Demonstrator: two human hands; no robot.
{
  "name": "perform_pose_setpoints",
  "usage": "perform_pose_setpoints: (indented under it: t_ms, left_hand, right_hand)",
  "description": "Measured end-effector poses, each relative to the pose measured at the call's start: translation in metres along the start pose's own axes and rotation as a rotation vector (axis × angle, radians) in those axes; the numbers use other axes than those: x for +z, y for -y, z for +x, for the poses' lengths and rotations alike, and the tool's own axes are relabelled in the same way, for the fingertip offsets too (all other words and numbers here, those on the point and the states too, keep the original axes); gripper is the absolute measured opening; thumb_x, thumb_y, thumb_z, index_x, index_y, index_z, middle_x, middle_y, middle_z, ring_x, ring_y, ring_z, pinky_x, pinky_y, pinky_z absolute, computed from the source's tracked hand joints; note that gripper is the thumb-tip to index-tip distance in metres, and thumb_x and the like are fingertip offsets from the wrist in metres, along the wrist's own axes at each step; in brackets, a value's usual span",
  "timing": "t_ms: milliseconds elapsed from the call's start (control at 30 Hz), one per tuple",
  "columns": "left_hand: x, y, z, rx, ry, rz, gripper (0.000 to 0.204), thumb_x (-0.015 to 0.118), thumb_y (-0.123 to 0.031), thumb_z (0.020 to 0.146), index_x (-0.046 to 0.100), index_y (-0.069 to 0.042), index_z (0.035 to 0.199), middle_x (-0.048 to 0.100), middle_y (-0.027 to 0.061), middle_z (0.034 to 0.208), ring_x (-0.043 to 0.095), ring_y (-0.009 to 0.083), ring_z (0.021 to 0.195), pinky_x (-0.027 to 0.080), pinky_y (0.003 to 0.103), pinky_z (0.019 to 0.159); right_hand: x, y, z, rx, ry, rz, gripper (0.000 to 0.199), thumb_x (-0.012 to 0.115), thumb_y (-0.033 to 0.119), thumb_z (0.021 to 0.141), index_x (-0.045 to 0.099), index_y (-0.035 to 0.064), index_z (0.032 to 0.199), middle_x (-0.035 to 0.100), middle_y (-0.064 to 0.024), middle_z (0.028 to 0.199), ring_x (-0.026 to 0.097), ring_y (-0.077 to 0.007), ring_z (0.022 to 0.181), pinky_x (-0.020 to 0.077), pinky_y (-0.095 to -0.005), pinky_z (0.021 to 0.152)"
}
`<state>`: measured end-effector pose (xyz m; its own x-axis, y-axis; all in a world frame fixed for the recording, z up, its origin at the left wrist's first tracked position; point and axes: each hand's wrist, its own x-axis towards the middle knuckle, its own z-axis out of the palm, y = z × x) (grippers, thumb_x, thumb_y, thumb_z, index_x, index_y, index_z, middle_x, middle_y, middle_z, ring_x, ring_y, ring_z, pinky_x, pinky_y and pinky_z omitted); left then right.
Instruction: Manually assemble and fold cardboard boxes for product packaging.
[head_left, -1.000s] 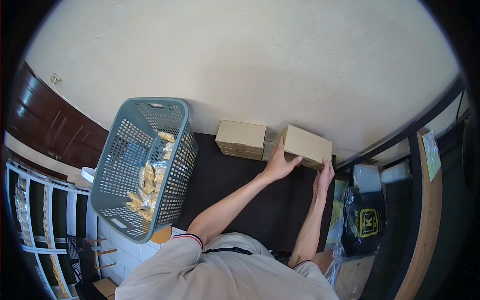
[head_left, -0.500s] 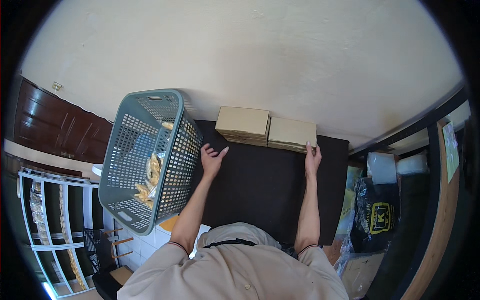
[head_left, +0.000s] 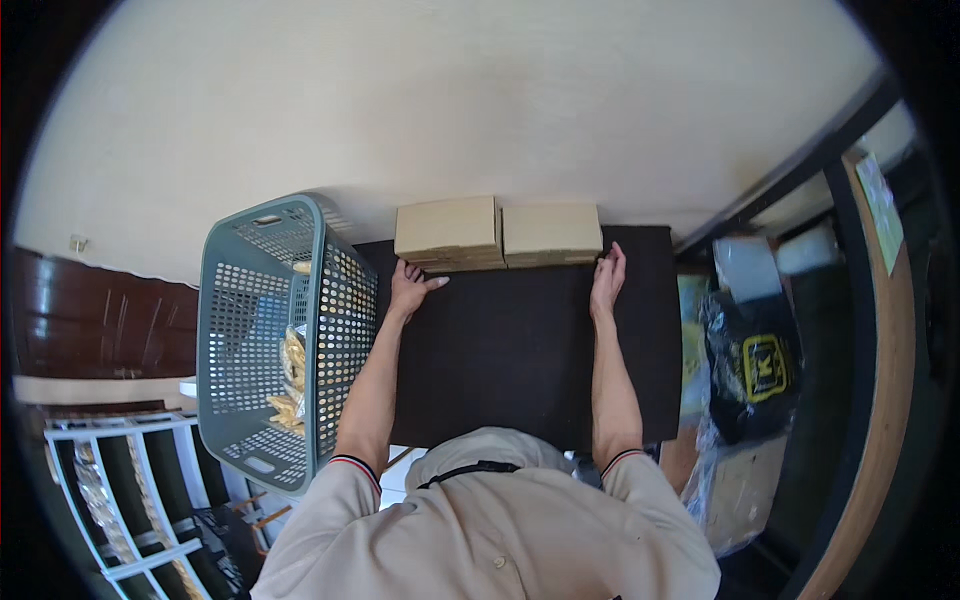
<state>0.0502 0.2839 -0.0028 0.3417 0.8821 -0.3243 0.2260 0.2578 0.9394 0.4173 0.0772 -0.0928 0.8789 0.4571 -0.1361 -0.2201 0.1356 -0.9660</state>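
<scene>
Two stacks of flat brown cardboard boxes stand side by side at the far edge of a black-topped table, against the wall. My left hand point(head_left: 408, 291) is at the near left corner of the left stack point(head_left: 447, 226), its thumb stretched apart from the fingers; some fingertips touch or nearly touch the cardboard. At the near right corner of the right stack point(head_left: 552, 231) is my right hand point(head_left: 606, 284), fingers extended upward beside it. Neither hand is wrapped round a box. A narrow gap shows between the stacks.
A tall grey-green perforated plastic basket point(head_left: 318, 350), with yellowish packaged items point(head_left: 291, 375) inside, stands left of the table point(head_left: 500, 350). Rightward are a dark plastic-wrapped bundle point(head_left: 752, 365) and a wooden-edged frame point(head_left: 885, 400). A white rack point(head_left: 130, 430) stands at lower left.
My left hand has moved from beside the basket to the left stack's near corner. My right hand stays by the right stack, its fingers now beside the corner. The whole view has shifted slightly.
</scene>
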Motion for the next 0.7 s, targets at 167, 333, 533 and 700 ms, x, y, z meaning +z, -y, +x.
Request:
perform_pose_setpoints:
  t_ms: [167, 333, 533, 700]
  left_hand:
    - [-0.016, -0.006, -0.009, -0.056, -0.025, -0.061, 0.107, 0.093, 0.004, 0.078, 0.026, -0.001, 0.162, 0.045, 0.0306, 0.162, 0.041, 0.0369, 0.156, 0.04, 0.047, 0.127]
    - [-0.017, -0.016, -0.005, -0.094, 0.04, -0.139, 0.097, 0.074, 0.023, 0.081, 0.026, -0.001, 0.161, 0.04, 0.0272, 0.167, 0.04, 0.035, 0.158, 0.04, 0.045, 0.126]
    - [-0.035, -0.003, 0.015, -0.149, 0.096, -0.192, 0.073, 0.051, 0.019, 0.094, 0.033, -0.01, 0.158, 0.057, 0.0121, 0.139, 0.063, 0.0182, 0.107, 0.056, 0.038, 0.098]
    - [-0.049, -0.007, 0.012, -0.184, -0.003, -0.193, 0.093, 0.049, 0.02, 0.086, 0.016, -0.007, 0.168, 0.034, 0.0318, 0.167, 0.05, 0.0416, 0.147, 0.052, 0.045, 0.113]
  right_hand:
    - [0.033, 0.026, -0.028, 0.638, -0.265, 0.468, 0.053, 0.056, 0.025, 0.106, 0.048, -0.0041, 0.15, 0.048, -0.0275, 0.159, 0.048, -0.0388, 0.147, 0.0417, -0.0609, 0.119]
    - [0.081, 0.078, -0.005, 0.692, 0.042, 0.951, 0.098, 0.038, 0.07, 0.107, 0.015, -0.0012, 0.171, 0.019, -0.0213, 0.179, 0.019, -0.0379, 0.165, 0.0138, -0.0567, 0.134]
    - [0.073, 0.083, -0.009, 0.753, -0.076, 0.939, 0.116, 0.033, 0.082, 0.104, -0.023, 0.0054, 0.169, -0.016, -0.0187, 0.181, -0.011, -0.0361, 0.168, -0.0054, -0.0599, 0.134]
    - [0.056, 0.048, -0.044, 0.861, -0.082, 0.906, 0.1, 0.04, 0.059, 0.113, -0.019, 0.0008, 0.169, -0.016, -0.026, 0.179, -0.007, -0.0401, 0.168, 0.0066, -0.0609, 0.135]
